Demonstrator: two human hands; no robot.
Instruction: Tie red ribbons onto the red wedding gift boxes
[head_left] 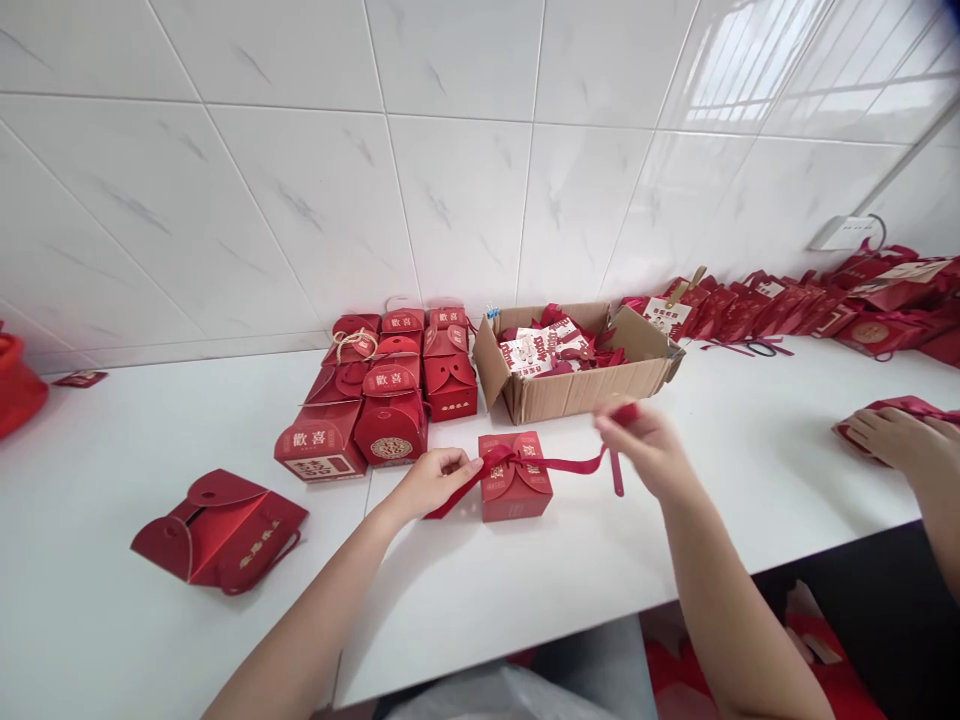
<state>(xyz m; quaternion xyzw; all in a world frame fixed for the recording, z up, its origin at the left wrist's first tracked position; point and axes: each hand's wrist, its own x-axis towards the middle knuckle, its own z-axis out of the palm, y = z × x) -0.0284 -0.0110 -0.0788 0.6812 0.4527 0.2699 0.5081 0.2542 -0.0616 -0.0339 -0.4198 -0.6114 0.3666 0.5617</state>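
A small red gift box (517,498) stands closed on the white table, with a dark red ribbon (566,465) looped across its top. At the box's left edge, my left hand (435,480) pinches the ribbon between thumb and fingers; a ribbon tail hangs below it. My right hand (643,445) is raised to the right of the box, its fingers closed on the other part of the ribbon, somewhat blurred. One ribbon end dangles beneath that hand.
An open cardboard box (585,392) of tags and ribbons stands behind. Several red boxes (394,425) are grouped back left. An unfolded red box (240,530) lies left. Another person's hands (892,435) hold a red item at right.
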